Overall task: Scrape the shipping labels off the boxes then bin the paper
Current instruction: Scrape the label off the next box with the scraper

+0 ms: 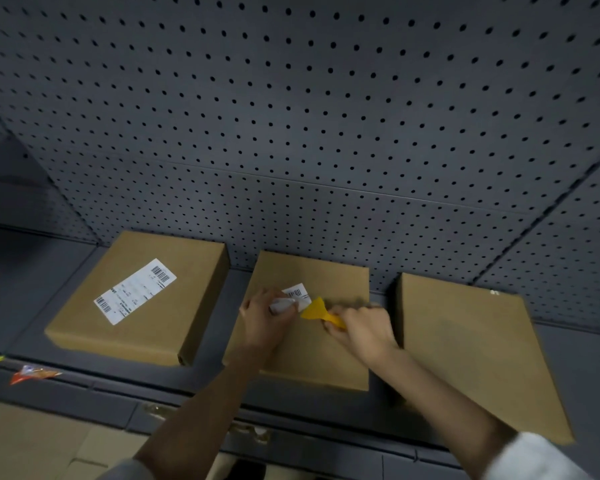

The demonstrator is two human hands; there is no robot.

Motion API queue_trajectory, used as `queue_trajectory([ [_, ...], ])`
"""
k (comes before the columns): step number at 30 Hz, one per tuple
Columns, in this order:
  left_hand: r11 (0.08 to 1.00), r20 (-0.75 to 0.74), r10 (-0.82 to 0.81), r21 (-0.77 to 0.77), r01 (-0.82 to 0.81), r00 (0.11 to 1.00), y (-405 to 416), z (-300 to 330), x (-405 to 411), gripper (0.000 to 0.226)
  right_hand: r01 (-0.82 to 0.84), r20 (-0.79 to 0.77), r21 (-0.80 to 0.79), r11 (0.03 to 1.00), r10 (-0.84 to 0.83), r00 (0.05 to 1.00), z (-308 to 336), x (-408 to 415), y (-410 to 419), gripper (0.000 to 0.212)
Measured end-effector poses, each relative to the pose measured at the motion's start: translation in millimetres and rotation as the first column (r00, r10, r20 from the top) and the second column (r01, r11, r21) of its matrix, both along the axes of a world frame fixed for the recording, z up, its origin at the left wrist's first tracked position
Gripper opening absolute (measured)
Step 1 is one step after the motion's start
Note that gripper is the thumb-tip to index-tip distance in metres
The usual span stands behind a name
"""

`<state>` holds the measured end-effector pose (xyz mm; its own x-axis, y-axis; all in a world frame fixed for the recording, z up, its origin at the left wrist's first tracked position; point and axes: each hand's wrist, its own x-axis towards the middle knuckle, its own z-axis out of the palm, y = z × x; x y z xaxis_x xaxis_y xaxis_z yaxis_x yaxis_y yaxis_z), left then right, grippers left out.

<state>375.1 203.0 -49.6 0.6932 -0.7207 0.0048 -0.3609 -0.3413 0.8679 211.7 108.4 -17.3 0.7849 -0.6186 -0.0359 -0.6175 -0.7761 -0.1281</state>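
Note:
Three flat brown cardboard boxes lie side by side on a grey shelf. The left box carries a whole white shipping label. On the middle box a white label is partly lifted and curled. My left hand pinches the loose, rolled part of that label. My right hand grips a yellow plastic scraper, whose blade sits against the label's edge. The right box shows a bare top with a tiny white scrap near its far corner.
A grey pegboard wall rises right behind the boxes. The shelf's front edge holds small coloured tags at the left. Cardboard lies on the floor below the shelf at lower left.

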Motion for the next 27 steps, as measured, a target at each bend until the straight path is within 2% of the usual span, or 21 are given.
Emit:
queue_trajectory([
  [3,0.999,0.053,0.024,0.041,-0.026,0.998,-1,-5,0,0.051,0.04,0.045,0.002,0.999,-0.04,0.998,-3,2,-1,0.027],
  [7,0.996,-0.147,0.07,-0.039,-0.077,0.987,2,0,1,0.037,0.047,0.072,-0.06,0.997,-0.042,0.997,-9,-15,-3,0.03],
  [10,0.995,-0.189,0.086,-0.023,-0.092,0.978,1,0,1,0.017,0.024,0.094,-0.002,1.0,-0.024,0.995,-6,3,1,0.026],
  [14,0.995,-0.196,0.09,-0.033,-0.098,0.977,2,-3,3,0.018,0.068,0.108,0.061,0.996,-0.075,0.991,-2,10,4,0.025],
  [16,0.994,-0.237,0.098,-0.026,-0.108,0.967,2,-5,4,0.022,0.074,0.098,0.041,0.996,-0.078,0.992,-5,-3,3,0.026],
  [22,0.994,-0.203,0.1,-0.023,-0.107,0.974,1,0,6,0.024,0.088,0.109,0.069,0.994,-0.096,0.989,-8,18,6,0.023],
  [25,0.999,-0.183,0.031,-0.005,-0.033,0.983,1,5,11,0.023,0.1,0.116,0.094,0.991,-0.111,0.987,-9,14,6,0.023],
  [27,0.996,-0.104,-0.074,0.044,0.079,0.992,3,3,17,0.025,0.093,0.11,0.11,0.99,-0.105,0.988,-9,12,7,0.023],
])
